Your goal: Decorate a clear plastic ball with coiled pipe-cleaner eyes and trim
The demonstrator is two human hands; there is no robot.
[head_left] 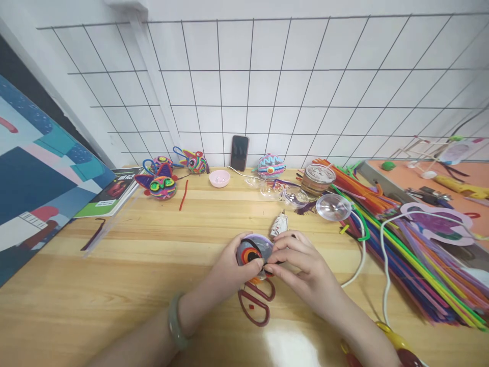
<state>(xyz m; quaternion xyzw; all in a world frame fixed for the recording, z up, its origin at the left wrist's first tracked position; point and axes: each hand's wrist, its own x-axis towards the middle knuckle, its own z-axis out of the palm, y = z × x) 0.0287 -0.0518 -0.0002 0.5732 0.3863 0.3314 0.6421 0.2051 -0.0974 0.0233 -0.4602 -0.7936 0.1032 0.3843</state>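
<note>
My left hand point(239, 262) is closed round a clear plastic half-ball point(263, 244) with grey, orange and black rings of fuzzy pipe cleaner in it. My right hand point(300, 260) pinches at the half-ball's right edge, thumb and forefinger on what looks like a dark strand, partly hidden by the fingers. Under the half-ball lie scissors with dark red handles point(255, 308), their blades out of sight. A crumpled white glue tube point(280, 224) rests just beyond my right fingertips.
Bundles of coloured pipe cleaners point(416, 265) cover the right side, beside a white cable point(385, 265). Clear plastic domes point(333, 207) and a round tub point(319, 178) stand behind. Farther back are a pink dish point(219, 178), a phone point(240, 153) and decorated balls point(162, 186).
</note>
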